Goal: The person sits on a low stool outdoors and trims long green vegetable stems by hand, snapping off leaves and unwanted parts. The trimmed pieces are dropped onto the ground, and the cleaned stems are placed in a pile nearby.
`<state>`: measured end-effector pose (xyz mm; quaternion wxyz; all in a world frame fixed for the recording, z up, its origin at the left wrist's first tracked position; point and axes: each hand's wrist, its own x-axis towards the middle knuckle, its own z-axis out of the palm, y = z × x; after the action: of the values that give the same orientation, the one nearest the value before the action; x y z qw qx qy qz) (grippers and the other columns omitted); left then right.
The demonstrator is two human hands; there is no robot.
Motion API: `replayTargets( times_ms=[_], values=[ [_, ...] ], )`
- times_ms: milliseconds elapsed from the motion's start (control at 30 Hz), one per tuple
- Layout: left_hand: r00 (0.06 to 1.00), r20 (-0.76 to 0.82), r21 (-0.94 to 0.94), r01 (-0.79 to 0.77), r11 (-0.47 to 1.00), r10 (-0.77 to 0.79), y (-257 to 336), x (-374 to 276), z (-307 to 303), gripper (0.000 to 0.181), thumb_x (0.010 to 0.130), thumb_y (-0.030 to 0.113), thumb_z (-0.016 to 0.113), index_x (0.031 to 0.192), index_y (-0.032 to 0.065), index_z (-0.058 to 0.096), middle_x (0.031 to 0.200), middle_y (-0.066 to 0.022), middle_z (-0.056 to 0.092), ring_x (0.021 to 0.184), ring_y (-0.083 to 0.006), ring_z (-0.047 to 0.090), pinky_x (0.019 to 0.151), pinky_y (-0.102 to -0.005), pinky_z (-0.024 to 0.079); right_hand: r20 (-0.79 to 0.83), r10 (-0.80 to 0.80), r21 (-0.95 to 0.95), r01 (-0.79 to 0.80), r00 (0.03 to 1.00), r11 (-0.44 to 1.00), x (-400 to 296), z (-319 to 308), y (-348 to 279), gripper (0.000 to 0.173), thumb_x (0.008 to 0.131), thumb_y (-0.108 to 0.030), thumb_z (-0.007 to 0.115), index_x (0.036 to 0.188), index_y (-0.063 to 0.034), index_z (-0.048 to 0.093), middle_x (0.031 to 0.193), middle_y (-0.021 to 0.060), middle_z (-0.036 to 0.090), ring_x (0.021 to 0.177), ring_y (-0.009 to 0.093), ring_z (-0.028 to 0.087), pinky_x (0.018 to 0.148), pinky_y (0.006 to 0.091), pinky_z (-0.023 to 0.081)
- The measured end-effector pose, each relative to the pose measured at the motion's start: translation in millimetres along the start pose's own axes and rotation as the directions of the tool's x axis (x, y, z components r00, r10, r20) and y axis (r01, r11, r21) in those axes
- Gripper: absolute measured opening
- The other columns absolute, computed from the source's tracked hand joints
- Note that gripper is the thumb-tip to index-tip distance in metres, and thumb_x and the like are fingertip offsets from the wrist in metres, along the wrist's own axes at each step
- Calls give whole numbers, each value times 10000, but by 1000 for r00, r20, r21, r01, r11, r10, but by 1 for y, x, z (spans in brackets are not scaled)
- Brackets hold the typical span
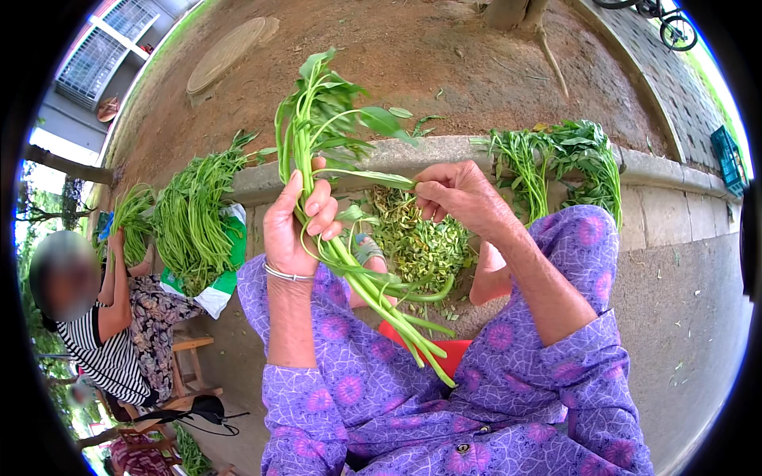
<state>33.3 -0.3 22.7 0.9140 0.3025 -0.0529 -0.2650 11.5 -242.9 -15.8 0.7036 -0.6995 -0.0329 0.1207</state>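
Note:
A bunch of water spinach (305,131) is gripped around its stems in my left hand (300,217), leaves up and cut stem ends hanging over my lap. To its right, my right hand (455,193) pinches the tip of a long narrow leaf (369,175) that stretches across from the bunch. Below the hands, on the ground between my feet, lies a heap of plucked leaves and stem bits (422,238), green and yellowing. Part of a red seat (458,351) shows between my legs.
Water spinach bundles (556,160) lie on the curb (437,152) at right. A larger pile (193,214) rests on a green and white sack (237,238) at left. Beyond it a person in a striped top (107,351) handles greens beside a wooden stool (190,363). A blue crate (729,160) stands far right.

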Motion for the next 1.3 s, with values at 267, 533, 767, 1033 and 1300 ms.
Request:
replayTargets(
  times_ms=[267,533,767,1033,1300],
  values=[
    [993,-105,172,-38,984,56,1,0,-5,303,966,267,424,1131,23,490,651,-3,418,477,-95,380,457,-268,364,-88,-148,-348,109,985,931,-3,-10,4,191,767,-125,580,849,33,651,654,126,632,618,174,619,613,346,491],
    [982,-168,193,-57,980,90,0,-1,-6,265,978,244,405,1082,20,500,641,-4,395,472,-96,371,452,-265,355,-126,-178,-498,93,976,862,-10,-8,-9,178,770,-122,562,803,30,647,687,196,616,661,316,630,633,390,486],
    [969,-205,294,-76,953,140,2,-2,-9,244,933,267,502,1036,49,540,703,-19,510,471,-88,403,471,-265,362,-107,-247,-580,141,963,802,-9,-10,-2,195,783,-129,556,809,46,639,597,120,594,537,155,565,535,326,458],
    [973,-196,343,-52,938,126,-2,-3,-10,223,957,241,452,1035,54,547,831,-55,532,471,-84,385,460,-245,362,-328,-130,-374,-2,936,927,-2,-10,7,244,792,-151,499,756,50,634,536,70,574,505,96,563,491,286,452],
    [974,-176,258,-96,961,145,3,-3,-15,217,942,249,482,1023,61,554,859,-71,576,465,-95,400,469,-266,363,-351,-126,-605,-123,928,787,0,-31,19,229,794,-166,527,829,20,656,647,120,635,578,195,626,572,332,497]
  ],
)
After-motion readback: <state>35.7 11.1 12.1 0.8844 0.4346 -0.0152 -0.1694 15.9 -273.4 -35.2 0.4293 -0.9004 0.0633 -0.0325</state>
